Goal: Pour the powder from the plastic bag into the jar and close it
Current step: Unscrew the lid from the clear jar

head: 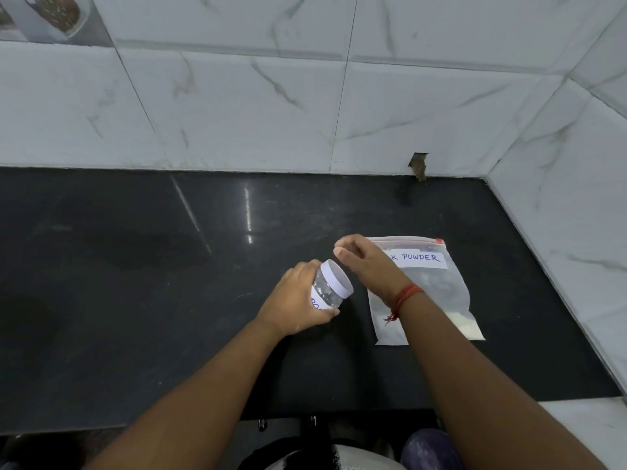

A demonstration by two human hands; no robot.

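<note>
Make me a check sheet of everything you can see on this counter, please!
Surface: black counter, glossy, with faint smudges.
Job's things: clear jar, white lid on, tilted; plastic bag lying flat, zip shut, label reading "POWDER", white powder at its near edge.
Clutter: nothing seen.
Grippers: left hand grips the jar; right hand is above the bag, fingers loosely curled, holding nothing; red thread on its wrist.
Cables: nothing seen.
Surroundings: white marble-look wall tiles; chipped hole at the wall's base.
</note>
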